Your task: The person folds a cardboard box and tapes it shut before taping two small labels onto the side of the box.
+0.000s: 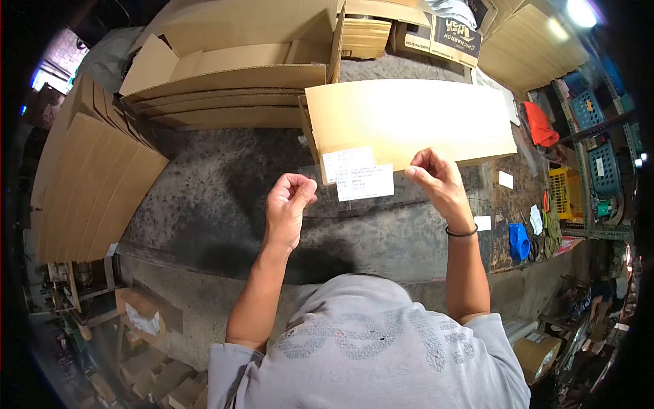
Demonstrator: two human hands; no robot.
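A large flat-topped cardboard box [409, 119] lies on the dark table, brightly lit. At its near left corner are two printed white papers, one label [347, 162] on the cardboard and another [366, 183] overlapping it and reaching past the edge. What looks like clear film shows around them. My left hand [289, 208] is left of the papers, thumb and fingers pinched together near the film's edge. To their right, my right hand [443, 187] is also pinched, close to the box's near edge. Whatever either pinch holds is too small or transparent to tell.
Folded cardboard stacks stand at the left [95, 184] and back left [225, 85]. On the table's right side lie a blue tape dispenser [519, 241], small white papers [505, 179] and an orange cloth [540, 124]. A yellow basket [565, 193] is beyond them.
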